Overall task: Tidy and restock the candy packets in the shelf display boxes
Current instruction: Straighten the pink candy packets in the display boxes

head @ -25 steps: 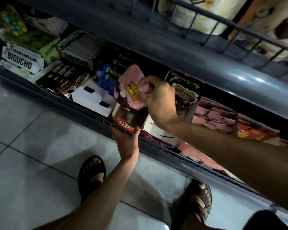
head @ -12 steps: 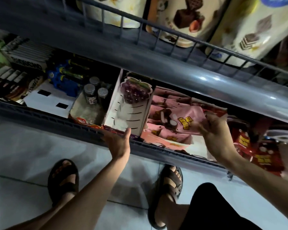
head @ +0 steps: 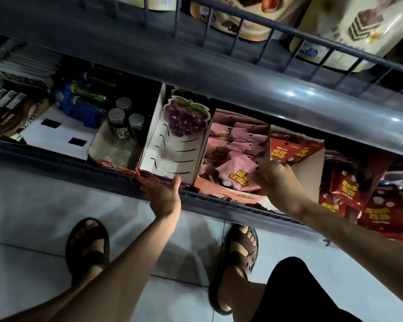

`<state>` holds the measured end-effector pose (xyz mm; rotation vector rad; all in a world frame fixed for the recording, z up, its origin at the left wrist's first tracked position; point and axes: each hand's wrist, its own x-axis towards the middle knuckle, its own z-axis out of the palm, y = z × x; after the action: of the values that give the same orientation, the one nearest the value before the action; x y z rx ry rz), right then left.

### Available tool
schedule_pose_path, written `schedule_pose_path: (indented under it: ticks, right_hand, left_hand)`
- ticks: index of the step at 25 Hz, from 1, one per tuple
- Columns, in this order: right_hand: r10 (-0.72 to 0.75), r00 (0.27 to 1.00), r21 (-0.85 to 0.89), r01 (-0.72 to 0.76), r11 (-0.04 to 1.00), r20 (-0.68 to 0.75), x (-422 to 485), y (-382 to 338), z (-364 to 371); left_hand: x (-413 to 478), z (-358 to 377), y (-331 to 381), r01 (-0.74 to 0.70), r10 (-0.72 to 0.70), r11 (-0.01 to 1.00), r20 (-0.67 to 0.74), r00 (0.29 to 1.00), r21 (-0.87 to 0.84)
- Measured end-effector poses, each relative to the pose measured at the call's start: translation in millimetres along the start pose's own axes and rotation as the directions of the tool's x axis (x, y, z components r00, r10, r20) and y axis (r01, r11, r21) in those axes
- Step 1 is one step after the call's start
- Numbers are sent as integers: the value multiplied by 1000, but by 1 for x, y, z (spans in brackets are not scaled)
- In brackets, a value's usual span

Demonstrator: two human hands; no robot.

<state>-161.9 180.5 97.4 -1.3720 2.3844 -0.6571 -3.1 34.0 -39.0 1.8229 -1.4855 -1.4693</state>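
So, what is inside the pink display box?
Pink candy packets lie in a loose pile in the pink display box. The right grip pinches the front packet. The box floor under them is covered.

Pale tiled floor (head: 44,219), grey metal shelving (head: 242,73), dim light
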Motion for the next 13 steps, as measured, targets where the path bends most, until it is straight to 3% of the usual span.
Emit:
schedule_pose_path:
  ticks: [3, 6, 10, 13]
  right_hand:
    - [-148, 982, -204, 169, 964, 114, 16, -8, 9]
    - [-122, 963, -322, 198, 926, 242, 34, -16, 30]
    - [-23, 930, -341, 157, 927, 367, 44, -17, 43]
    - [-33, 905, -424, 231, 876, 425, 52, -19, 39]
  left_hand:
    - [0, 0, -2, -1, 1, 1000, 8, 1000, 29]
    - [0, 0, -2, -1, 0, 999, 10, 1000, 41]
    - [1, 1, -1, 17, -18, 999, 18, 1000, 29]
    - [0, 2, 0, 19, -19, 999, 18, 1000, 30]
